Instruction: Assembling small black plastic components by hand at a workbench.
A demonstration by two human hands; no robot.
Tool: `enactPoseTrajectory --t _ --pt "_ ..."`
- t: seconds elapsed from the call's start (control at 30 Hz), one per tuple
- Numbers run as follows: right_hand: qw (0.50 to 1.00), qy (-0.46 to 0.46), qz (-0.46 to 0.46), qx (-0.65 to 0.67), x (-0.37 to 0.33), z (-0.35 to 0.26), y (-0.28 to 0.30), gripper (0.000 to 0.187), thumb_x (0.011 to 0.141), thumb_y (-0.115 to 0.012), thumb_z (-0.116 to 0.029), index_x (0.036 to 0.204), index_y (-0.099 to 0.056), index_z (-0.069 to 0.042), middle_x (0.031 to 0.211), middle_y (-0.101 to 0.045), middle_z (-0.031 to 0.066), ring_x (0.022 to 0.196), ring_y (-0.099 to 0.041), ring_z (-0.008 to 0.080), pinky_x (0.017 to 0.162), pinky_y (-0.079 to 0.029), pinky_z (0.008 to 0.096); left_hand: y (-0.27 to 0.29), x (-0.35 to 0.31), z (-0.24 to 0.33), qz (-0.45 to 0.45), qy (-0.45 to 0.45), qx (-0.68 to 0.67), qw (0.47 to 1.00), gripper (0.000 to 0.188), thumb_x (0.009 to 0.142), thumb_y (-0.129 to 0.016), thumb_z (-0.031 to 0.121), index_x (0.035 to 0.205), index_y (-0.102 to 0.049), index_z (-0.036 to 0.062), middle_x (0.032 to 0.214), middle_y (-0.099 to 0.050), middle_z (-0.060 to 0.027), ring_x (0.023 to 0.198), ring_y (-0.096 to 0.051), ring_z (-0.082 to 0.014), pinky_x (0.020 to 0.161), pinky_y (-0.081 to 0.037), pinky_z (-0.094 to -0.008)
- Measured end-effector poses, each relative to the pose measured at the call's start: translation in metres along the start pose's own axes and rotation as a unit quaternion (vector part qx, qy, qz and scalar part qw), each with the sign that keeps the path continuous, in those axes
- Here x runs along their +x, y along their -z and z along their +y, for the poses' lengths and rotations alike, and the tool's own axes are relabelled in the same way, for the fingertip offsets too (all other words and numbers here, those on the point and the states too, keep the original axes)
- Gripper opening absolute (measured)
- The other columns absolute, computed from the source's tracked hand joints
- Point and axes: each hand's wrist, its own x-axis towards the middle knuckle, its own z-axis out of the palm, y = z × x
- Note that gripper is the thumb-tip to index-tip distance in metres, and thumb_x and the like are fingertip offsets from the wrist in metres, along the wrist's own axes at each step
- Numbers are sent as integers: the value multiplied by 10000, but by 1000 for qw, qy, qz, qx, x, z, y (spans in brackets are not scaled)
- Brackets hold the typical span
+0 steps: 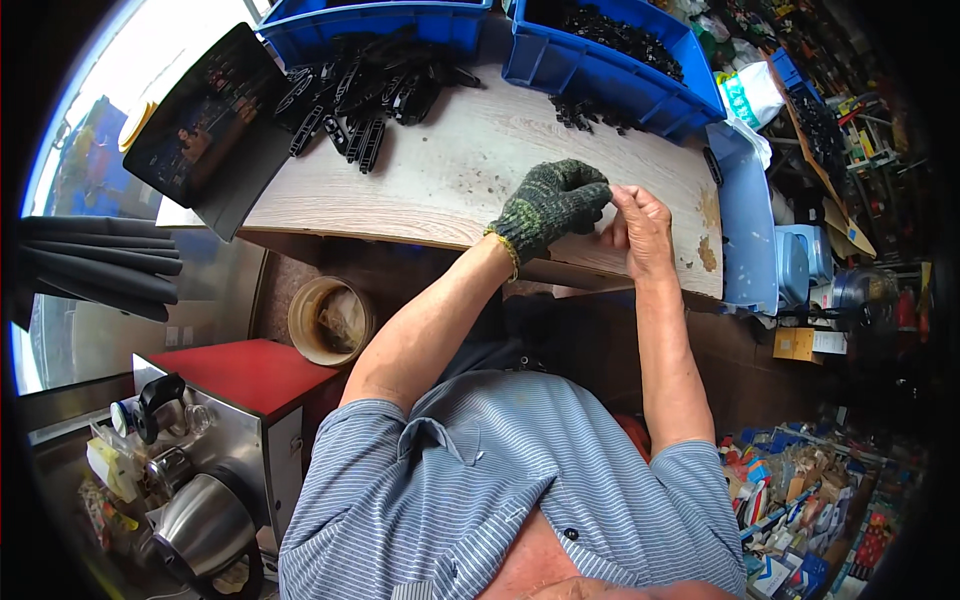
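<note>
My left hand (555,208) wears a dark green knitted glove with a yellow cuff. Its fingers are curled closed over the front part of the worktable (420,205). Right against its fingertips, my bare right hand (645,225) makes a pinch with thumb and forefinger. Whatever lies between the two hands is too small or too hidden to make out. Beyond them, at the far left, is a heap of long black plastic parts (370,95). Several small black pieces (590,115) lie loose on the tabletop by the right-hand blue crate (610,80).
Another blue crate (385,30) stands behind the heap. A tablet (205,120) leans at the table's left end. A light-blue bin (745,220) adjoins the right edge. Below left are a bucket (305,320), a red-topped cabinet (240,370) and a steel kettle (205,520).
</note>
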Motion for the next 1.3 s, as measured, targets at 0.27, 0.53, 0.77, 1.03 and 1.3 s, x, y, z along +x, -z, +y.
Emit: enactPoseTrajectory --t 0.27,0.53,0.77,1.03,1.3 --pt "997 34 30 -59 2 6 1 228 929 -722 -284 894 -671 -65 475 -452 -21 395 -406 86 460 -405 252 -10 -6 -12 75 -26 -56 995 291 921 -704 109 1173 -640 -22 967 -707 -109 772 -675 -165 694 -565 -299" --pt "999 34 20 15 -1 1 -1 276 901 -748 -284 1009 -692 -36 516 -491 -21 416 -417 87 480 -429 267 -8 -2 -11 80 -15 -114 990 284 917 -715 136 1152 -648 -10 942 -702 -109 808 -689 -189 711 -582 -321" --pt "999 31 -4 -12 -4 0 -2 187 876 -778 -187 979 -712 -46 631 -584 -31 455 -436 56 486 -431 232 -6 -10 -7 40 -21 -41 998 260 926 -705 156 1116 -655 -15 913 -697 -84 745 -652 -131 684 -548 -293" --pt "999 39 -7 28 -5 6 7 148 894 -745 -184 915 -669 -59 488 -486 17 418 -521 139 505 -555 312 98 -71 27 386 -317 608 617 319 822 -722 174 1127 -673 96 1053 -678 -126 1001 -632 -330 873 -511 -482" --pt "997 59 6 40 -6 5 2 179 901 -735 -206 905 -647 -50 491 -482 10 424 -533 144 500 -547 309 149 -80 31 303 -225 694 613 312 912 -588 138 1210 -668 182 1075 -681 -116 948 -649 -338 803 -527 -450"
